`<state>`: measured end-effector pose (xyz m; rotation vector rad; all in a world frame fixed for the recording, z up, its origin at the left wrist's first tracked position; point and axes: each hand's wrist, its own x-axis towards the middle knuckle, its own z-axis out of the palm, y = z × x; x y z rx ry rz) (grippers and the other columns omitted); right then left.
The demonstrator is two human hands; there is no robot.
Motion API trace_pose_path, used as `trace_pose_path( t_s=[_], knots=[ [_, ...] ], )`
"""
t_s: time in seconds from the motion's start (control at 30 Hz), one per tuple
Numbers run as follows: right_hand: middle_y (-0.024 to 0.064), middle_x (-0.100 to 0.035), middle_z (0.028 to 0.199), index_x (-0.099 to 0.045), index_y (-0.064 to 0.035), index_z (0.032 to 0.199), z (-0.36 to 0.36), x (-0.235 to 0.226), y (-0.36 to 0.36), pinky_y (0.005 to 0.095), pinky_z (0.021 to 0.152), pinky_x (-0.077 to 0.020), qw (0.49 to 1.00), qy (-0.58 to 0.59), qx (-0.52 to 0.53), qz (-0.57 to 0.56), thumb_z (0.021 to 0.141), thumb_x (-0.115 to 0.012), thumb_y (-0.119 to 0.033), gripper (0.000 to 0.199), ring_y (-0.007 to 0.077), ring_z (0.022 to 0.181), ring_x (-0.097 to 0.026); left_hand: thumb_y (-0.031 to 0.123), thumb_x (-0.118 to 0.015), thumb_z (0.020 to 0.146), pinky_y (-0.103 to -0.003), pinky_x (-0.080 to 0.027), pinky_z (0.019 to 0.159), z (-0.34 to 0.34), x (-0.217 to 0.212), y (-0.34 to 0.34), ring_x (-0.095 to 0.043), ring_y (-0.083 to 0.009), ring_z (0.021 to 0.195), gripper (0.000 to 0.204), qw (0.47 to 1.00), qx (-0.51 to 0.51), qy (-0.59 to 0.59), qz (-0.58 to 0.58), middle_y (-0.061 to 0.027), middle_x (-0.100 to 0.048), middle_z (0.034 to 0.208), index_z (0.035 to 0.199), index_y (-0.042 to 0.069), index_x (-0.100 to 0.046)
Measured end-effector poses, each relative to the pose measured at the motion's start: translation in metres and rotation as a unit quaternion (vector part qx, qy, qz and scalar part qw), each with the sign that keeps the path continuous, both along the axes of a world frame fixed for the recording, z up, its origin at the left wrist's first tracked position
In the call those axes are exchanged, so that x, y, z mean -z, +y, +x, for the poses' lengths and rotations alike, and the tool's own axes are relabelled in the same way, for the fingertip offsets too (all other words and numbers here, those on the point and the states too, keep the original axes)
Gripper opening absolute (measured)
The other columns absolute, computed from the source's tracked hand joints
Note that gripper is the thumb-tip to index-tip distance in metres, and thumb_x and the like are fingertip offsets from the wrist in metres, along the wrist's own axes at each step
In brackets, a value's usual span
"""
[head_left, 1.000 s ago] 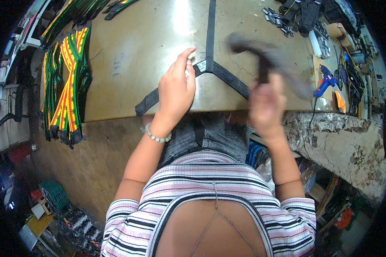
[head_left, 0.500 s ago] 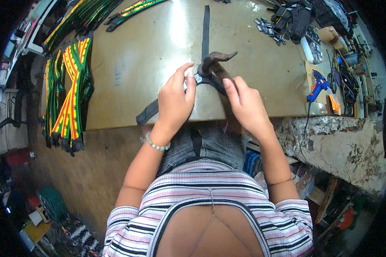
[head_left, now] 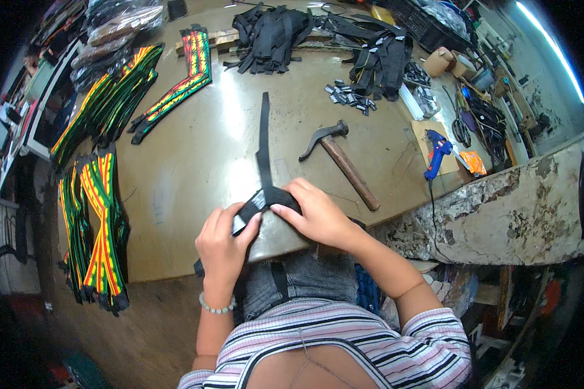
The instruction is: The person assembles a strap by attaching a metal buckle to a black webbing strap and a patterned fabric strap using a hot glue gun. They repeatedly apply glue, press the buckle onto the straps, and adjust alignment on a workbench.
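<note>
A black webbing strap (head_left: 264,152) lies at the near edge of the table, one narrow end running straight away from me. Where its parts meet sits a small pale printed label (head_left: 259,200). My left hand (head_left: 222,243) pinches the strap at the label's left side, thumb and fingers closed on it. With thumb below and fingers above, my right hand (head_left: 321,214) grips the strap's folded right part. A hammer (head_left: 347,168) with a dark curved head and wooden handle rests on the table beyond my right hand, touched by neither hand.
Patterned green, yellow and red straps (head_left: 100,227) hang over the left edge, with more bundles behind. Black straps (head_left: 272,35) and small metal buckles (head_left: 350,96) lie at the back. A blue glue gun (head_left: 438,154) with a cord stands at right, near a rough ledge (head_left: 499,207).
The hammer has left my right hand and now lies on the table. My right hand has closed on the strap beside my left. The view has shifted to show more of the table's far side.
</note>
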<state>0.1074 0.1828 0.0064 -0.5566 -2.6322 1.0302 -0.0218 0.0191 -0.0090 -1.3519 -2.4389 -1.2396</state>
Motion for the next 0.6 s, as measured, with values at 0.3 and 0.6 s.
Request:
trace_pose_path(
  t_s=[0.3,0.6],
  knots=[
    [0.0108,-0.069,0.112,-0.066,0.0006,0.122,-0.015,-0.075,0.198,0.0341,0.092,-0.0507,0.977,0.172,0.049,0.118,0.089,-0.076,-0.034,0.049,0.019,0.103,-0.064,0.009,-0.079,0.081,-0.036,-0.048,0.057,0.01,0.015,-0.02,-0.06,-0.0242,0.064,0.034,0.999,0.015,0.03,0.014,-0.0093,-0.065,0.077,0.114,0.006,-0.069],
    [0.0258,-0.069,0.109,-0.072,-0.0041,0.107,-0.035,-0.074,0.404,0.0484,0.088,-0.0526,0.78,-0.094,0.468,0.405,0.086,-0.068,-0.043,0.044,0.0389,0.101,-0.067,0.002,-0.076,0.08,-0.034,-0.047,0.052,0.009,0.026,-0.018,-0.059,-0.0226,0.057,0.023,0.999,0.005,0.038,0.034,-0.0074,-0.062,0.069,0.101,0.009,-0.071]
  ],
)
